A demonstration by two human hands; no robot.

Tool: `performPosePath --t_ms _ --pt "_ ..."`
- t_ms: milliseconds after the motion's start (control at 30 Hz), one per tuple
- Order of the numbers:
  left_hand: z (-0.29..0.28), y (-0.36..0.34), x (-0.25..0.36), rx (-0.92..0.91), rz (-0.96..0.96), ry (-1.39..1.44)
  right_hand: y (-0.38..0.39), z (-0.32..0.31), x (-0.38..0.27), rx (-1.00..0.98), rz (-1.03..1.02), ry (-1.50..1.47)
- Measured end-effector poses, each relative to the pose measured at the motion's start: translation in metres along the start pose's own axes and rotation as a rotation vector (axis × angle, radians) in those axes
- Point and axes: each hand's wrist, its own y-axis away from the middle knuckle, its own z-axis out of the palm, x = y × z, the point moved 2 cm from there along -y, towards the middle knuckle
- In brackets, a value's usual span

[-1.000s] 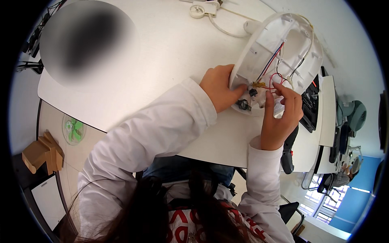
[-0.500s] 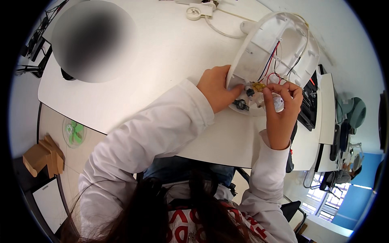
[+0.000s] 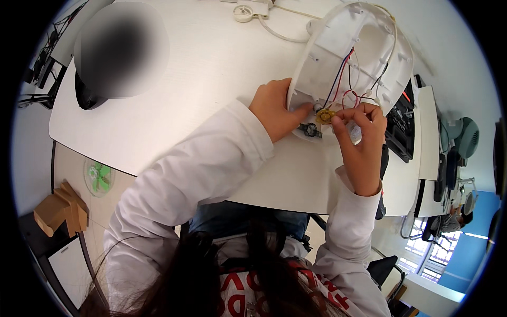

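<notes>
A white plastic housing point(image 3: 311, 66), an open rounded shell with ribs inside, is tilted up at the right of the table. My left hand point(image 3: 277, 111) grips its near-left rim, thumb inside and the other fingers hidden behind the wall. Thumb and forefinger of my right hand point(image 3: 364, 134) pinch the edge of a small yellowish-brown round part point(image 3: 324, 116) at the shell's lower end. Red, blue and black wires point(image 3: 344, 67) run through the shell above it. A dark knob-like piece point(image 3: 311, 130) sits just below the round part.
At the table's back lies a white fitting with a round piece point(image 3: 243, 13) and a cable. A black tool case point(image 3: 400, 127) stands right of the shell. On the floor at left are a green-bladed fan point(image 3: 99, 177) and cardboard boxes point(image 3: 58, 211). A blurred patch covers the table's far left.
The shell and both hands have shifted slightly left and up in the picture. The yellowish-brown part now shows its round face more fully between my hands.
</notes>
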Motion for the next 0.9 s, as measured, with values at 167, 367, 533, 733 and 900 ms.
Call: performPosePath --t_ms 167,367,533,733,900 --pt "0.000 -0.001 -0.002 -0.016 -0.007 0.022 0.001 0.001 0.002 0.003 -0.031 0.036" --pt "0.003 -0.003 -0.012 0.058 0.088 0.078 0.001 -0.003 -0.003 -0.049 -0.032 0.118" --pt "0.002 -0.004 -0.013 0.058 0.112 0.057 0.000 -0.001 -0.004 -0.056 -0.032 0.128" --pt "0.004 -0.005 -0.012 0.038 0.098 0.091 -0.001 0.001 -0.002 -0.036 -0.044 0.173" --pt "-0.002 -0.003 -0.009 -0.021 0.056 0.105 -0.004 0.001 -0.003 -0.062 -0.058 0.180"
